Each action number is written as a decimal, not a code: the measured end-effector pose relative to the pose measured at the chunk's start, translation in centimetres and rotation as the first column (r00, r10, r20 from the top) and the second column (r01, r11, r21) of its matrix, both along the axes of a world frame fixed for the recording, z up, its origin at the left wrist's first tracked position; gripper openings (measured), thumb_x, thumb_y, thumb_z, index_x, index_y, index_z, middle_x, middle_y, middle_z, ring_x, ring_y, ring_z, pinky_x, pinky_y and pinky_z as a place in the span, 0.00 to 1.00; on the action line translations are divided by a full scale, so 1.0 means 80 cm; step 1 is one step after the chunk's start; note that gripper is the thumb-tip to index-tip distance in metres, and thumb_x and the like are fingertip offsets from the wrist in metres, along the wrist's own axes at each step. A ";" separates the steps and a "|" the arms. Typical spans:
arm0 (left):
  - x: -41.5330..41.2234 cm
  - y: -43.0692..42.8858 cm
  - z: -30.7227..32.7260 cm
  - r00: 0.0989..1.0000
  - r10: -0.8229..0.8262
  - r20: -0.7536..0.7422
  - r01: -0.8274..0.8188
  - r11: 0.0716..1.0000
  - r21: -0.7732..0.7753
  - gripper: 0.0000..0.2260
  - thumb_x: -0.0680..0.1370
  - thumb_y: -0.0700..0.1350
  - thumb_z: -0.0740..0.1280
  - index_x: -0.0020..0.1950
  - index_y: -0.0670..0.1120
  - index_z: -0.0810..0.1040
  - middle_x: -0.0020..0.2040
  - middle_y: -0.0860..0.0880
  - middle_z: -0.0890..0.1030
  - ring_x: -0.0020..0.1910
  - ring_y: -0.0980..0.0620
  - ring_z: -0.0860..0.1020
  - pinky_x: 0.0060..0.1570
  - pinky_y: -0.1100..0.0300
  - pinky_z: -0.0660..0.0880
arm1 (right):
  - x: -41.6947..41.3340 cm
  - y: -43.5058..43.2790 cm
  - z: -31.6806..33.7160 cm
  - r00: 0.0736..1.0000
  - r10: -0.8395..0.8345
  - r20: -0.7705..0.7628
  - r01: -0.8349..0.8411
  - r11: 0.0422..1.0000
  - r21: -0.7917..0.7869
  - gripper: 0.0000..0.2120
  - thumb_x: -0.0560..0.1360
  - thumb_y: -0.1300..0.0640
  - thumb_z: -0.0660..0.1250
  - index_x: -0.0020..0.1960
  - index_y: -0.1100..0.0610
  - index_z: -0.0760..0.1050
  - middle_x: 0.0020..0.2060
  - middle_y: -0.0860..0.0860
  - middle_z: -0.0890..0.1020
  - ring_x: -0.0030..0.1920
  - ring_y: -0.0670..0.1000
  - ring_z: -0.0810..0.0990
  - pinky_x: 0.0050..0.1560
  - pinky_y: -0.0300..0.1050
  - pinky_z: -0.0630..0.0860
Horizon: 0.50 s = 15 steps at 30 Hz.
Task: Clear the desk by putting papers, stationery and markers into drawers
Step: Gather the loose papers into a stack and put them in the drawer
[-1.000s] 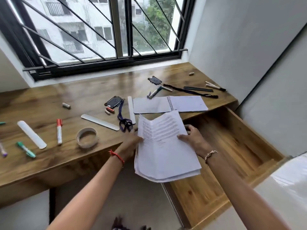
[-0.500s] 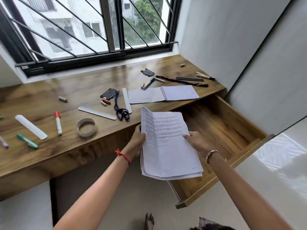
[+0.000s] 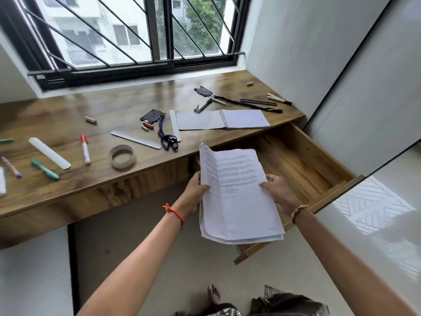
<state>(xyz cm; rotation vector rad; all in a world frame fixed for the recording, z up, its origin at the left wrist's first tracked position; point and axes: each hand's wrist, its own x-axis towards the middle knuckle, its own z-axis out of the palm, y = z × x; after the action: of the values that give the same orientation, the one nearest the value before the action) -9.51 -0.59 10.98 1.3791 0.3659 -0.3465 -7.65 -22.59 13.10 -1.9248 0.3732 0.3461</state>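
A person's two hands hold a stack of white printed paper sheets (image 3: 237, 201) in the air. It is just in front of the bench edge and over the near left part of an open wooden drawer (image 3: 296, 163). The left hand (image 3: 193, 195) grips the stack's left edge, thumb on the top sheet and fingers curled underneath. The right hand (image 3: 280, 192) grips the right edge the same way. The stack is tilted, with its far left corner raised and its near end sagging.

The drawer is pulled out from under the right end of the brown wooden bench (image 3: 68, 110). On the bench just behind the drawer lies an open spiral-bound notebook with white pages (image 3: 239, 118). To its left are a purple lanyard (image 3: 167, 137) and a black badge holder (image 3: 152, 115). A brown cardboard tape roll (image 3: 122, 156) sits near the front edge. Farther left lie a white marker with a red cap (image 3: 85, 149) and a green marker (image 3: 44, 169). A barred window (image 3: 136, 30) runs behind the bench.
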 end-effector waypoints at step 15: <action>0.049 -0.123 -0.029 0.977 0.201 -0.065 -0.200 0.980 0.019 0.17 0.78 0.32 0.59 0.67 0.42 0.66 0.62 0.43 0.76 0.54 0.47 0.77 0.52 0.54 0.75 | 0.100 -0.118 -0.035 0.977 0.214 0.016 -0.214 0.977 0.023 0.23 0.74 0.69 0.61 0.68 0.62 0.65 0.50 0.52 0.78 0.42 0.48 0.79 0.38 0.40 0.76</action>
<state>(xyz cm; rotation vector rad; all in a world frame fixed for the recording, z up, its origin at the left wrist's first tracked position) -5.62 -10.40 8.65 1.3320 0.5592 -0.2242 0.32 -32.01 10.28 -1.9466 0.1516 0.4762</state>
